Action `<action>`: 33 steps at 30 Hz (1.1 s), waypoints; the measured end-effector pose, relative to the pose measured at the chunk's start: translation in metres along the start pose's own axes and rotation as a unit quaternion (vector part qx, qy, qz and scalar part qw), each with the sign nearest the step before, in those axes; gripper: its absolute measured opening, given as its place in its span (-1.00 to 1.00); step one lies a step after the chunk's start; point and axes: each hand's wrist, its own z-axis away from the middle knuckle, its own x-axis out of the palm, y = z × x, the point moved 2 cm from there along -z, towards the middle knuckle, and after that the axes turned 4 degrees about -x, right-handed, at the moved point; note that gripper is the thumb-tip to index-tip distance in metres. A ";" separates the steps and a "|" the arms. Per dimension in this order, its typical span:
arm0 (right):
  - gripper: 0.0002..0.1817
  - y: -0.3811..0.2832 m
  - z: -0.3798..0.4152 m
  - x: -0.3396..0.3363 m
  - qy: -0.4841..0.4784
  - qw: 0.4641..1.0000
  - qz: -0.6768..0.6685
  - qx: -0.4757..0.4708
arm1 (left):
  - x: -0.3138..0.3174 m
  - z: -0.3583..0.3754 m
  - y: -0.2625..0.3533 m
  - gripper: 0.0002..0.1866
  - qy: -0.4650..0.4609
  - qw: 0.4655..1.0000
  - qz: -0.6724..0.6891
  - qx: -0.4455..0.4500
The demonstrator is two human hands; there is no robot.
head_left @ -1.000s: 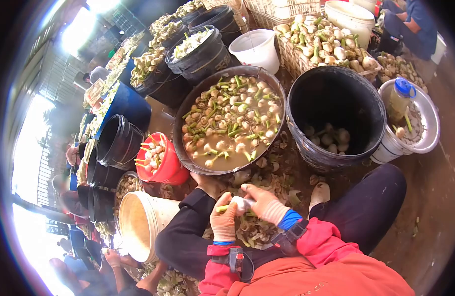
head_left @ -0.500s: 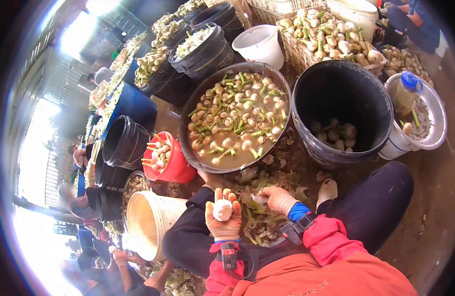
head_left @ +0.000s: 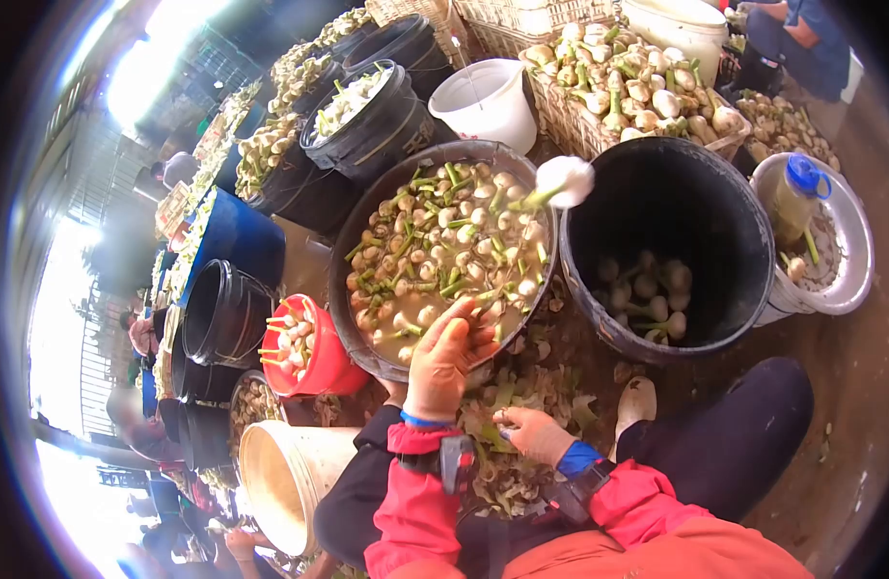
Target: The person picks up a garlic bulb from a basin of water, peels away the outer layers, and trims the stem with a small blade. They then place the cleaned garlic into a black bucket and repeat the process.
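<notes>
A white garlic bulb (head_left: 566,181) with a green stem is in the air, between the wide tub of water and the tall black bucket (head_left: 591,333). My left hand (head_left: 442,365), in an orange glove, is stretched out at the tub's near edge, fingers apart and holding nothing. The round tub (head_left: 340,318) is full of garlic bulbs in murky water. My right hand (head_left: 539,434), gloved too, is closed above a heap of peeled leaves (head_left: 507,478). Whatever small thing lies in its fingers is too hidden to name. Several bulbs (head_left: 647,289) lie at the bottom of the black bucket.
A red bucket (head_left: 343,362) of bulbs and a tipped cream bucket (head_left: 314,463) stand at left. Behind are a white bucket (head_left: 488,96) and a wicker basket (head_left: 570,111) heaped with garlic. At right, a white bucket (head_left: 854,261) carries a bottle (head_left: 794,198). Other people work at left.
My left hand has swung forward to the tub and let go of the garlic bulb, which is now airborne. My right hand has shifted slightly down, still closed.
</notes>
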 end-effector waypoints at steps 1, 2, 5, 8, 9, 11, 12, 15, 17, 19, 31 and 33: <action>-0.58 0.003 -0.004 0.000 0.018 0.999 0.003 -0.044 | -0.022 -0.021 -0.010 -0.57 0.083 0.991 -0.102 -0.008; -0.61 -0.002 -0.004 -0.002 0.012 0.999 -0.045 -0.007 | -0.057 -0.050 -0.032 -0.64 0.083 0.940 -0.325 0.062; -0.65 -0.003 -0.009 -0.006 0.008 0.995 -0.095 0.027 | -0.088 -0.094 -0.060 -0.63 0.062 0.737 -0.672 0.051; -0.65 -0.011 -0.011 -0.017 0.013 0.985 -0.145 0.093 | -0.110 -0.129 -0.087 -0.58 -0.029 0.662 -0.745 -0.078; -0.66 -0.014 -0.011 -0.020 0.015 0.981 -0.156 0.117 | -0.117 -0.138 -0.096 -0.56 -0.061 0.644 -0.748 -0.148; -0.67 -0.014 -0.014 -0.022 0.038 0.982 -0.152 0.106 | -0.117 -0.144 -0.098 -0.54 -0.089 0.577 -0.785 -0.205; -0.68 -0.014 -0.015 -0.023 0.056 0.984 -0.144 0.093 | -0.123 -0.140 -0.100 -0.53 -0.102 0.614 -0.743 -0.245; -0.70 -0.010 -0.016 -0.022 0.079 0.971 -0.205 0.097 | -0.137 -0.114 -0.091 -0.42 -0.085 0.779 -0.551 -0.288; -0.72 -0.020 -0.013 -0.024 0.115 0.940 -0.299 0.119 | -0.126 -0.087 -0.069 -0.40 -0.071 0.883 -0.359 -0.293; -0.71 -0.030 -0.010 -0.028 0.187 0.934 -0.295 0.073 | -0.103 -0.052 -0.043 -0.36 -0.058 0.918 -0.284 -0.270; -0.55 -0.058 0.015 -0.026 0.169 0.940 -0.285 -0.083 | -0.017 0.093 -0.076 -0.35 0.132 0.843 -0.513 0.089; -0.60 -0.056 0.017 -0.023 0.179 0.955 -0.220 -0.093 | 0.012 0.103 -0.070 -0.33 0.214 0.767 -0.598 0.091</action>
